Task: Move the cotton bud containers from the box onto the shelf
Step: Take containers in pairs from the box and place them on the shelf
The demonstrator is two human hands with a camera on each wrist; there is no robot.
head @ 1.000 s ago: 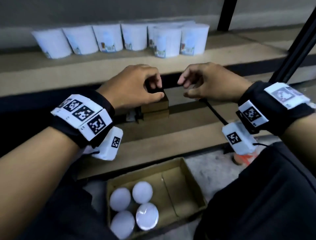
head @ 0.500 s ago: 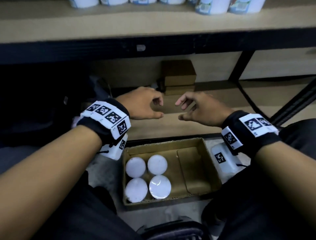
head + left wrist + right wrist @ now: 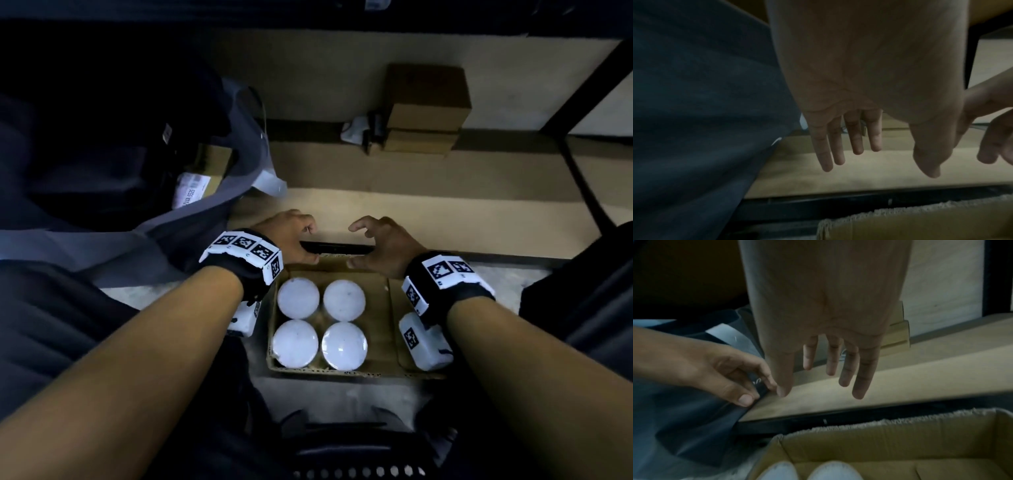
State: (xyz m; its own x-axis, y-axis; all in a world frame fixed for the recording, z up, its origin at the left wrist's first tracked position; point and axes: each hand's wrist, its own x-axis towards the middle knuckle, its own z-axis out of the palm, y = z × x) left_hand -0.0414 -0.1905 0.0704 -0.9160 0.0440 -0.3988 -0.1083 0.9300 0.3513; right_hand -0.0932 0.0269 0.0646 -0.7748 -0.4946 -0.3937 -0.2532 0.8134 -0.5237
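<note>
Head view: left hand [image 3: 289,236] and right hand [image 3: 383,245] hover loosely spread, empty, above the box [image 3: 394,371].

Stacked brown boxes [image 3: 426,116], grey bag [image 3: 212,212]

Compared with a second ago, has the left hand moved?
Yes. The left hand has dropped from the small stacked boxes on the lower shelf to the far rim of the cardboard box, fingers empty.

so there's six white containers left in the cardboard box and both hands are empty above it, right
Not six: the head view shows four white containers left in the cardboard box. The rest holds: left hand and right hand are both empty above it.
</note>
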